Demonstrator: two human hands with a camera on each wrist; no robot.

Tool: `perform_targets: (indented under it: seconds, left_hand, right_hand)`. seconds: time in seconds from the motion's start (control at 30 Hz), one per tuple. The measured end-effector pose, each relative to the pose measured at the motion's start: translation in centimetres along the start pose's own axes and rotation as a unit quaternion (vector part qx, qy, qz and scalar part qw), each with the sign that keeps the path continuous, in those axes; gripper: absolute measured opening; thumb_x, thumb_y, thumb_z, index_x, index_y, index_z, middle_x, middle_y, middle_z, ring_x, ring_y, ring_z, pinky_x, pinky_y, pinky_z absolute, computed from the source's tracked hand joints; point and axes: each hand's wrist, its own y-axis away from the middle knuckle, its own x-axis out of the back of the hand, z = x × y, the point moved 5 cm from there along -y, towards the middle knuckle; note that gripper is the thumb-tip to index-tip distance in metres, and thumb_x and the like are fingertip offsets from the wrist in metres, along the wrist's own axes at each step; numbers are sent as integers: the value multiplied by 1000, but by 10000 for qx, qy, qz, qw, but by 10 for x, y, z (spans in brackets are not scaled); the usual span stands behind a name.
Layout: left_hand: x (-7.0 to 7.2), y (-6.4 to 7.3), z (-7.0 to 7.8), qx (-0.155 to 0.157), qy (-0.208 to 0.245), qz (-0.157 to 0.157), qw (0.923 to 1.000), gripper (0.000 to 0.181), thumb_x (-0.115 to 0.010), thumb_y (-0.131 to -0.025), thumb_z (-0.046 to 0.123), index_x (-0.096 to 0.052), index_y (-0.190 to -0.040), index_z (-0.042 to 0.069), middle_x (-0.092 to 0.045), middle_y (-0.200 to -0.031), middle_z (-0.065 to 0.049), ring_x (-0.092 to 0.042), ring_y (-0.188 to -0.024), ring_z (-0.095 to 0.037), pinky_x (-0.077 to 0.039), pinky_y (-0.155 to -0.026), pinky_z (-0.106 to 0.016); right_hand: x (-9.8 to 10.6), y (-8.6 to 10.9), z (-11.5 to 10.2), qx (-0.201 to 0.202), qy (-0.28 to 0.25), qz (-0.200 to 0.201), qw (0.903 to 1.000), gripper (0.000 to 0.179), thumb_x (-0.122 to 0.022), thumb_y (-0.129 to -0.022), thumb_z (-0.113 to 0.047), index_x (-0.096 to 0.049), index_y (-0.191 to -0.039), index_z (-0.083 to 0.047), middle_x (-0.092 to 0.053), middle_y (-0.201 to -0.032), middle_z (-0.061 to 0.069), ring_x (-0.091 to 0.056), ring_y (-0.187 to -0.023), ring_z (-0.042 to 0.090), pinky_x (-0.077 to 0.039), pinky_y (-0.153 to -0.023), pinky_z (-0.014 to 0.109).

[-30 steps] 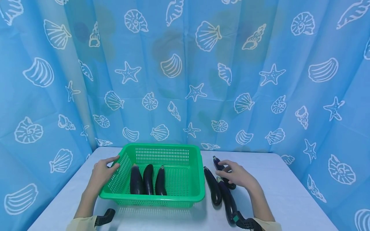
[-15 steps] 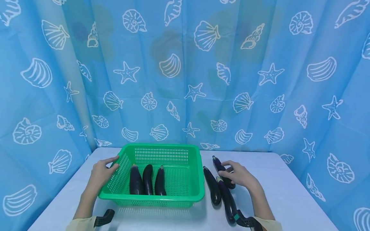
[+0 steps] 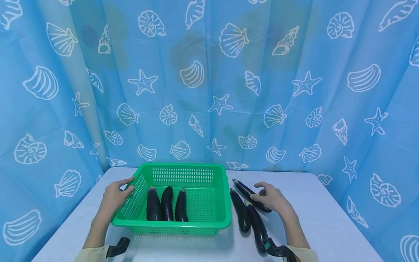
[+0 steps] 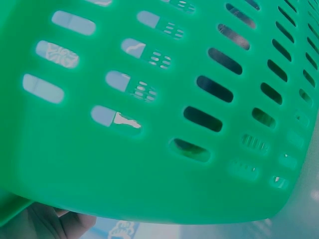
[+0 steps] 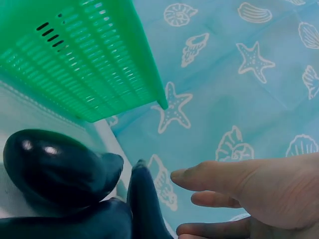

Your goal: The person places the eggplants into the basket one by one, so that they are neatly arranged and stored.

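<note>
Your left hand (image 3: 115,196), thumb and forefinger parted, touches the left rim of the green basket (image 3: 173,223). Right of that, the farthest loose eggplant (image 3: 245,189) lies on the table (image 3: 327,207), slanting far-left to near-right, just left of your nearer right hand (image 3: 271,198): fingers relaxed, gripping nothing; contact unclear.

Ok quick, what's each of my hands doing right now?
Left hand: open, touching the left rim of the green basket.
Right hand: open, at the farthest loose eggplant.
</note>
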Motion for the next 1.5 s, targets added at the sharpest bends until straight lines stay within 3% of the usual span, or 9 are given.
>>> perform_targets:
  seconds: [0.37, 0.57, 0.9, 1.13, 1.5]
  left_hand:
    - [1, 2, 2, 9, 41, 15, 10000, 46, -55, -94, 20, -56, -137, 3, -67, -110, -28, -54, -65, -20, -41, -58, -30]
    - [1, 1, 1, -8, 13, 28, 10000, 46, -55, -94, 21, -56, -137, 3, -66, -114, -29, -55, -67, -19, -41, -57, -30]
    - [0, 0, 0, -12, -9, 11, 10000, 47, -54, -95, 22, -55, -138, 3, -63, -120, -31, -56, -68, -19, -41, -57, -30]
    - [1, 1, 2, -13, -14, 38, 10000, 47, -54, -94, 21, -55, -138, 4, -67, -110, -27, -55, -66, -20, -41, -57, -30]
    - [2, 2, 3, -10, -40, -14, 10000, 47, -54, -95, 22, -55, -138, 3, -62, -123, -32, -57, -71, -20, -42, -59, -29]
  right_hand:
    - [-4, -5, 9, -212, 168, 141, 9995, 49, -69, -89, -19, -56, -132, -1, -68, -104, 19, -67, -85, 25, -56, -73, 43]
    - [-4, -5, 12, -295, 286, 183, 9990, 46, -68, -89, -13, -56, -132, -2, -66, -110, 22, -68, -89, 30, -55, -74, 46]
    - [-17, -10, 25, -490, 228, 90, 9985, 52, -70, -87, -23, -56, -131, 0, -68, -101, 17, -64, -81, 22, -52, -68, 39]
    - [-21, -12, 32, -695, 209, 120, 9973, 53, -69, -88, -28, -56, -131, -1, -67, -104, 20, -63, -80, 23, -52, -64, 36]
    - [-15, -8, 33, -1078, 522, 152, 9927, 53, -68, -87, -30, -58, -126, 5, -64, -113, 28, -63, -94, 34, -52, -82, 51]
